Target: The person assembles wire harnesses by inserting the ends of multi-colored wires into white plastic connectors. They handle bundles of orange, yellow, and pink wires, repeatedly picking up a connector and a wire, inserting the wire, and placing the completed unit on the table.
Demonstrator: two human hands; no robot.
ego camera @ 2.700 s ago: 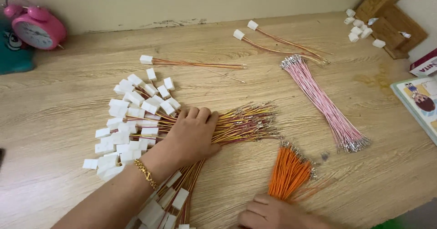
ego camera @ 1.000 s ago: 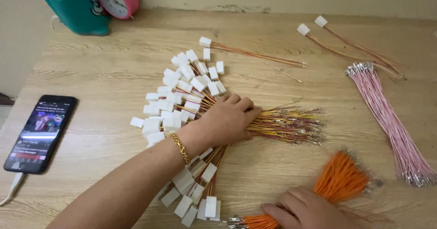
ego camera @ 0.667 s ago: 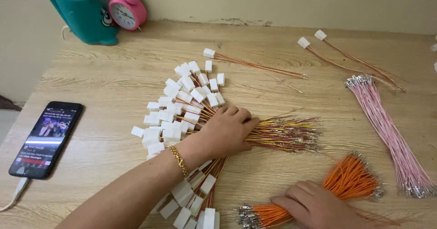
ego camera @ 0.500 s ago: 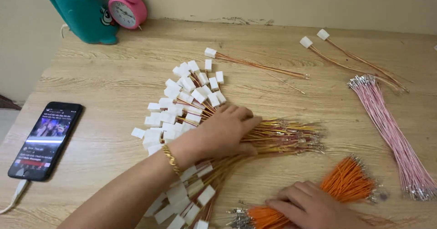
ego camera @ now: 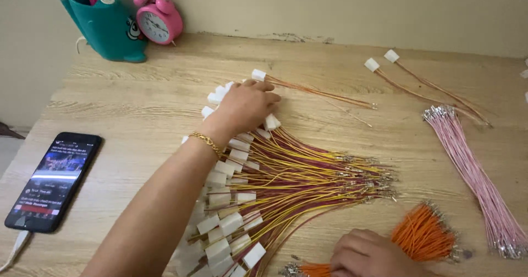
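1. At mid-frame, left hand (ego camera: 245, 109) lying palm-down on the upper end of the fan of wire harnesses (ego camera: 286, 183), fingers curled loosely over several white connectors (ego camera: 231, 222); whether any one is actually pinched cannot be told.
2. Along the bottom edge, right hand (ego camera: 368, 255) pressed over the near end of the orange wire bundle (ego camera: 423, 236), fingers folded down upon it, seemingly holding it.
3. Across the centre, red and yellow leads of the harnesses spreading rightward to bare metal terminals; connectors stacked down the left side toward the lower edge.
4. Judged light and limp: thin wires likely to bend, tangle and drag neighbours along; terminals small and easily bent. Best taken by the stiff plastic connector, not the lead.
5. At upper centre, a single harness (ego camera: 313, 90) lying apart; at upper right, two more (ego camera: 418, 84).
6. At right, pink wire bundle (ego camera: 473, 172) lying diagonally.
7. At left, phone (ego camera: 55, 180) with lit screen; upper left, pink alarm clock (ego camera: 158, 21) beside teal holder (ego camera: 104, 24), all on wooden table (ego camera: 137, 106).
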